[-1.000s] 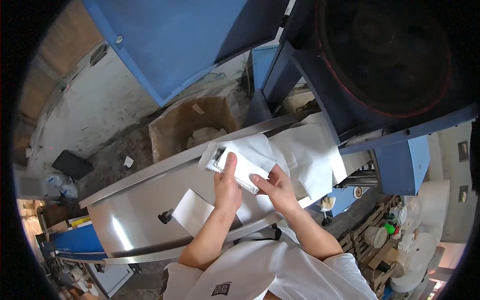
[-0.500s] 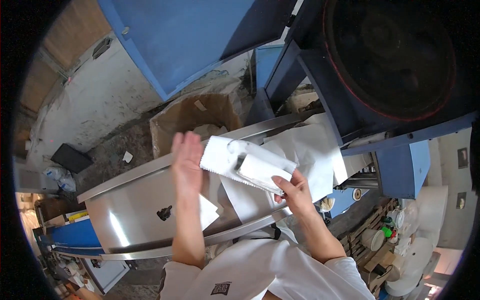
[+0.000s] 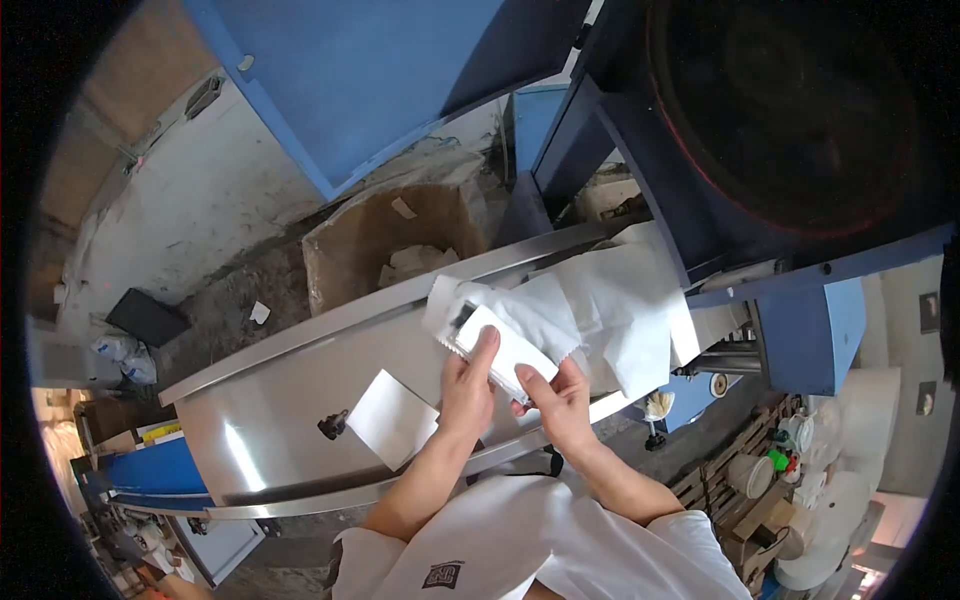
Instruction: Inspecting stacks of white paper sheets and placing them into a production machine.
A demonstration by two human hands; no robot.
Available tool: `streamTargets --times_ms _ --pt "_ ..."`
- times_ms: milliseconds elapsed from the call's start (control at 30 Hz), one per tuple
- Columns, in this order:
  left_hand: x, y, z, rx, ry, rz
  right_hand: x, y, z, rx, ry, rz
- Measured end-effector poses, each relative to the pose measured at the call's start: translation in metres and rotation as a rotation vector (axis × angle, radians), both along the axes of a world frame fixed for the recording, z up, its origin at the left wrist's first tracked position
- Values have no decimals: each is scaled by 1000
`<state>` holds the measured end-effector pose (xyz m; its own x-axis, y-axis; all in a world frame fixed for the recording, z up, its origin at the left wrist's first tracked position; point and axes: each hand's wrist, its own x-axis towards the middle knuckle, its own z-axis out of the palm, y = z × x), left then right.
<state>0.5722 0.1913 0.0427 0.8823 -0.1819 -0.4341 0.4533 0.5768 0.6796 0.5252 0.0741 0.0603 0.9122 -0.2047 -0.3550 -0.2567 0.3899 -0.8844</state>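
Both my hands hold a white packet with zigzag-cut edges, over the metal trough. A flat white stack, which looks like folded paper, lies against the packet's upper face; I cannot tell whether it is inside or on top. My left hand grips the near left side, thumb pressed on the stack. My right hand pinches the near right end, thumb on top and fingers underneath. Under the packet, crumpled white sheeting spreads over the trough's right part.
The shiny metal trough bears a white square sheet and a black knob. Beyond it stands an open cardboard box with scraps inside. A dark blue machine frame rises at right; a pallet lies lower right.
My left hand, spread open beside the packet before, has moved right and closed on it. The packet is drawn slightly nearer and tilted. The square sheet now shows more fully.
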Motion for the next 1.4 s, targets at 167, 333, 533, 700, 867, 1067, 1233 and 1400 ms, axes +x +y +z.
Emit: streamTargets --times_ms 167,333,533,700,867,1067,1233,1400 --pt "13 10 15 -16 -86 89 -10 -36 -35 133 14 165" --pt "10 21 23 34 -157 -41 28 -57 6 579 223 -54" --pt "17 35 6 124 -175 -181 42 -47 29 173 36 -193" --pt "21 27 -2 212 -246 -110 30 -31 45 -324 -276 258" --pt "22 19 -16 -127 -132 12 32 -13 57 -748 -734 733" --pt "20 6 -7 -44 -97 122 15 -15 25 -981 -487 265" --pt "13 -7 2 -86 -21 188 2 -21 30 -1001 -369 412" --pt "9 -26 11 -116 -14 198 -1 -21 31 -799 -249 147"
